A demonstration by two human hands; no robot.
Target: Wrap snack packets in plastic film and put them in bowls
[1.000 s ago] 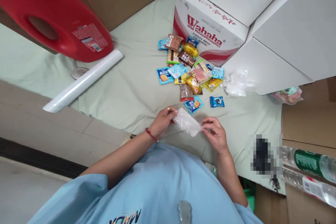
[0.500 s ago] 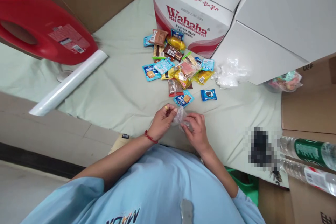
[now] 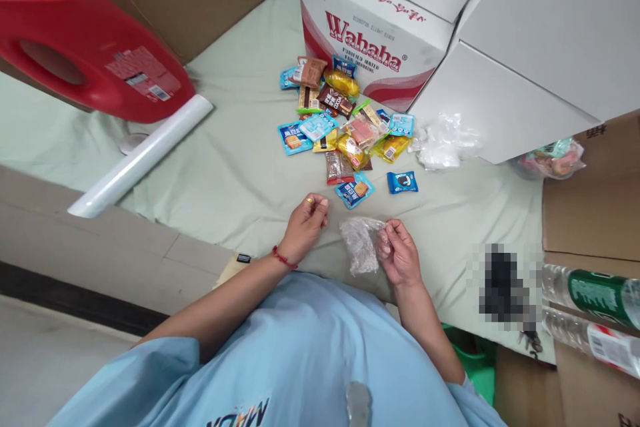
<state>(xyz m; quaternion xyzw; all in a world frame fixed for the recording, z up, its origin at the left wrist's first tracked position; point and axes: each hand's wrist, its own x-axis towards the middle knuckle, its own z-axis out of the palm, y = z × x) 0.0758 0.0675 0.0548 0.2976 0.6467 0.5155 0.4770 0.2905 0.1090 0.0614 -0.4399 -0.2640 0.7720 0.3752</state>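
A small crumpled clear plastic bag hangs from the fingertips of my right hand, pinched at its upper right edge. My left hand is to the left of the bag and apart from it, fingers curled with thumb against forefinger; I see nothing in them. Just beyond both hands lies a heap of small wrapped snacks in blue, brown and yellow packets. Closest to my hands are a blue biscuit packet and, off to the right by itself, a small dark blue packet.
More clear plastic bags lie right of the snacks, before a Wahaha water carton. A white plastic roll and large red jug are at left. Water bottles lie at right on the cardboard. A pale green cloth covers the surface.
My left hand has let go of the plastic bag and drawn slightly left. My right hand has moved right with the bag, which now hangs more spread out. The view shifted slightly.
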